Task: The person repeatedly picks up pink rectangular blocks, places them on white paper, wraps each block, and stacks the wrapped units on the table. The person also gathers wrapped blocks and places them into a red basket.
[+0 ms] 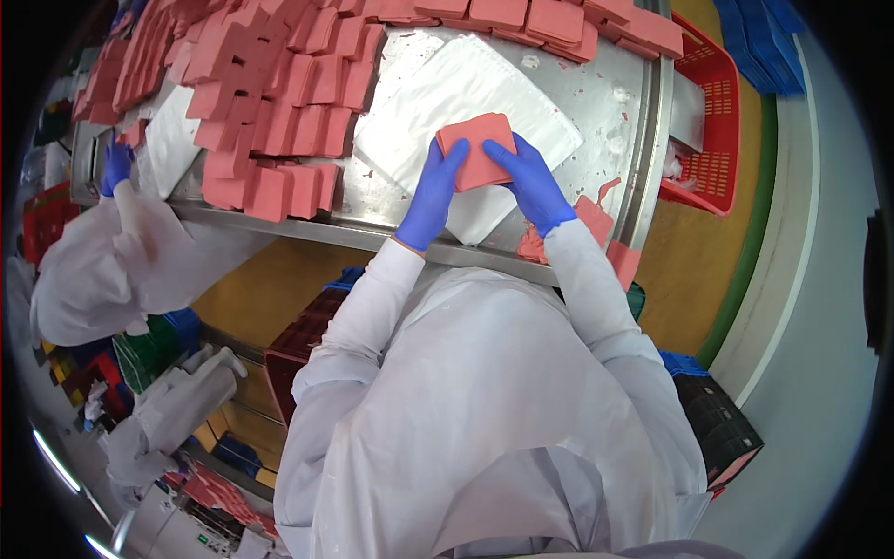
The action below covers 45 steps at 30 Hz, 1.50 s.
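My left hand and my right hand, both in blue gloves, grip a small stack of pink square slabs from either side, thumbs on top. The stack is above a white sheet on the steel worktop. Rows of similar pink slabs cover the left and back of the worktop. Loose pink scraps and a torn piece lie near the front edge by my right hand.
A red perforated basket and blue crates stand right of the worktop. A dark crate is at lower right, a maroon crate at lower left. Co-workers in white work to my left, one with a gloved hand on the worktop.
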### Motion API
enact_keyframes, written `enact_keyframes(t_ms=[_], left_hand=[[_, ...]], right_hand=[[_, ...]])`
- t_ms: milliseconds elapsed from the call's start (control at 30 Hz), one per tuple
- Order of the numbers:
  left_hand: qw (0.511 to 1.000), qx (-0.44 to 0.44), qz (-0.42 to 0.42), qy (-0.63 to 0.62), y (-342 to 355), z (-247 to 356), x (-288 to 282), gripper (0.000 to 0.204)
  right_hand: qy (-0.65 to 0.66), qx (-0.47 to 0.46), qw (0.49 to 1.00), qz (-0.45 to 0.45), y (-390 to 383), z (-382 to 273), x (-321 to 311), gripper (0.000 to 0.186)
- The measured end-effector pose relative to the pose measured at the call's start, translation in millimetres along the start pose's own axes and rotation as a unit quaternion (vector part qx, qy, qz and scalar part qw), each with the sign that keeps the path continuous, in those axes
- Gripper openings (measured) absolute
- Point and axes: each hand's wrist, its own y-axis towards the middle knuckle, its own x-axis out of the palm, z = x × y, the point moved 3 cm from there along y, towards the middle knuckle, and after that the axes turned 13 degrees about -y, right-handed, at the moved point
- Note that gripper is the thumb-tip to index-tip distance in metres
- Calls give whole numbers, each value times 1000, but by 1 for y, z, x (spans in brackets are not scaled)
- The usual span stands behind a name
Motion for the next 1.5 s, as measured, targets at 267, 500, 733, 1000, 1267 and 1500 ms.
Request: enact_keyframes(t_ms=[267,500,733,1000,1267,1500], left_hand=[[666,187,-248,678,-20,-28,-35,24],[700,185,-244,646,-2,-13,-33,23],[729,178,-305,587,29,3,-51,21],[829,337,-1,447,96,-14,-30,31],[722,35,-116,681,2,0,-23,21],[586,317,-46,744,48,14,-14,20]], right_hand=[[-66,-440,892,86,-66,-188,60,38],[-537,-234,804,103,-3,58,-11,49],[-305,-230,908,170,19,10,-36,16],[-666,-145,729,-57,143,-28,63,79],[-402,-194,891,80,110,19,-41,29],[-588,-289,747,-114,-6,36,7,16]])
